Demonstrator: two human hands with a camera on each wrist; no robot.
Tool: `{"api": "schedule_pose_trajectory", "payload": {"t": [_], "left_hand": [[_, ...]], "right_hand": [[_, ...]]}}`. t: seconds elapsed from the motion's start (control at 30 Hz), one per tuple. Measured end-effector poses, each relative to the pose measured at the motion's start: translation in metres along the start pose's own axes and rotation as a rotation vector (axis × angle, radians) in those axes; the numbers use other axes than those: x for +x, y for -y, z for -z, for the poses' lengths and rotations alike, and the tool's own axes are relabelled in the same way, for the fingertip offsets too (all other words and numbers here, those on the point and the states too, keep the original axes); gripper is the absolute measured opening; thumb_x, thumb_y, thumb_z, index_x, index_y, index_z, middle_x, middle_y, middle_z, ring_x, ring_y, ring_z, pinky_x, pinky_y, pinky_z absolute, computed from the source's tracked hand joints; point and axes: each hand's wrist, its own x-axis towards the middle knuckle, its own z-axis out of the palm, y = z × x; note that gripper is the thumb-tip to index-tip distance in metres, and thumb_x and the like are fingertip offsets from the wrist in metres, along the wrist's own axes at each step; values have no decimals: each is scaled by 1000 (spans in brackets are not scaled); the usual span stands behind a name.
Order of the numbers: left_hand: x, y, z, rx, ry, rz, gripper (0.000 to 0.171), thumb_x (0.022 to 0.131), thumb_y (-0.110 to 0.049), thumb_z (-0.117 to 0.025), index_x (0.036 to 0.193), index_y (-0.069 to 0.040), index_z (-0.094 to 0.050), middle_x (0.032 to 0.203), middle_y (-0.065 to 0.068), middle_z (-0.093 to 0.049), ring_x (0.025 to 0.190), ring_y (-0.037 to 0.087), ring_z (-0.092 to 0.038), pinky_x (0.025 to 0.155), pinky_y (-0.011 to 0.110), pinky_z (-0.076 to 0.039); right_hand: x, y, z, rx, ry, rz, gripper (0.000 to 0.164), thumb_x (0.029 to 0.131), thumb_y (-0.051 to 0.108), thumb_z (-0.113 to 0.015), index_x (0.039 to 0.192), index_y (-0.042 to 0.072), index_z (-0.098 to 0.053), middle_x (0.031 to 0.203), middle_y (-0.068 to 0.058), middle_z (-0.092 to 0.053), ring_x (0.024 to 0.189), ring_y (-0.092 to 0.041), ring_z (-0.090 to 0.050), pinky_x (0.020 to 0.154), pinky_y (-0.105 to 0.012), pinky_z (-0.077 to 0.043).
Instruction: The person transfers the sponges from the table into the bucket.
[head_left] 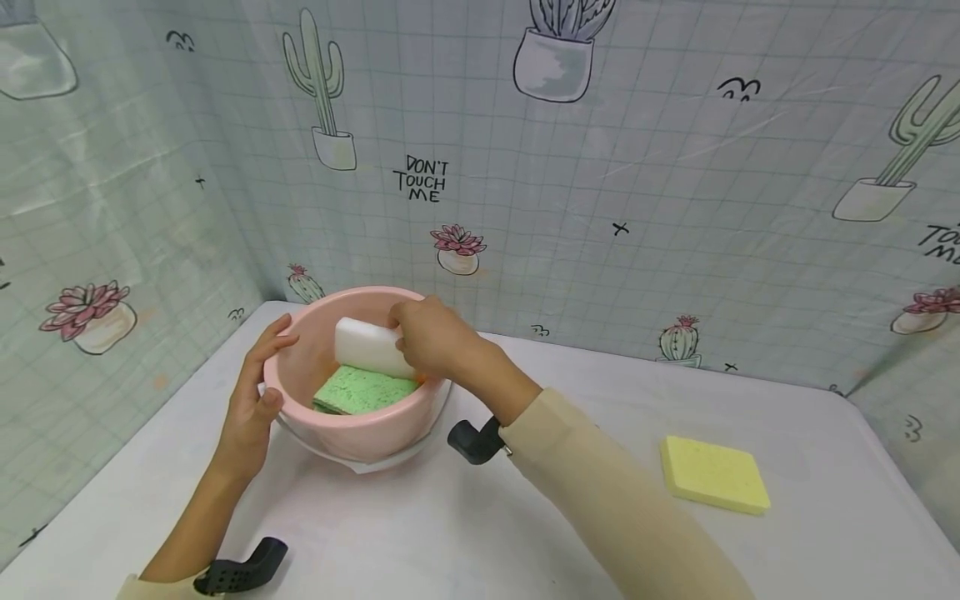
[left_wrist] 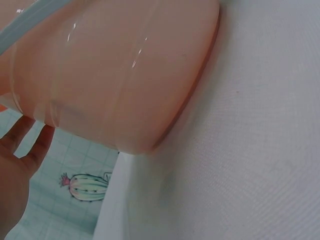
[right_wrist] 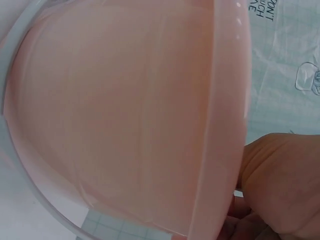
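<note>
A pink bucket [head_left: 352,427] stands on the white table, toward the left. In the head view my right hand [head_left: 438,337] reaches over its right rim and grips a white sponge block [head_left: 369,346] inside. Beneath the block lies a green sponge [head_left: 363,390], with a bit of orange showing beside it. My left hand [head_left: 251,400] touches the bucket's left side with spread fingers; the left wrist view shows its fingertips against the pink wall [left_wrist: 125,75]. From the right wrist, the bucket's rim hides most of that hand's fingers [right_wrist: 240,205].
On the table's right side lies a yellow sponge [head_left: 714,473]. The bucket's pale handle [head_left: 360,463] hangs down in front. A cactus-print sheet [head_left: 525,167] rises behind the table and at its left and right sides.
</note>
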Motion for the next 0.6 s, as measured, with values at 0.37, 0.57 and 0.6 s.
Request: {"api": "schedule_pose_trajectory", "payload": {"t": [0.37, 0.57, 0.6], "left_hand": [[-1, -2, 0, -17, 0, -8, 60, 93, -39, -54, 142, -8, -40, 157, 1, -20, 142, 22, -13, 113, 50, -11], [-1, -2, 0, -13, 1, -15, 60, 93, -40, -54, 142, -9, -40, 157, 1, -20, 142, 22, -14, 113, 45, -12], [-1, -2, 0, -10, 2, -16, 60, 93, -40, -54, 142, -9, -39, 157, 1, -20, 142, 22, -14, 113, 45, -13]], "right_hand": [[0, -2, 2, -19, -101, 25, 28, 91, 7, -60, 120, 6, -64, 107, -6, -66, 88, -15, -58, 70, -24, -49], [0, -9, 6, 10, -201, 32, 24, 91, 5, -60, 114, 5, -67, 104, -7, -68, 88, -15, -60, 70, -23, -50], [0, -10, 6, 18, -204, 29, 24, 91, 5, -59, 113, 5, -67, 104, -7, -68, 88, -15, -60, 70, -23, -50]]}}
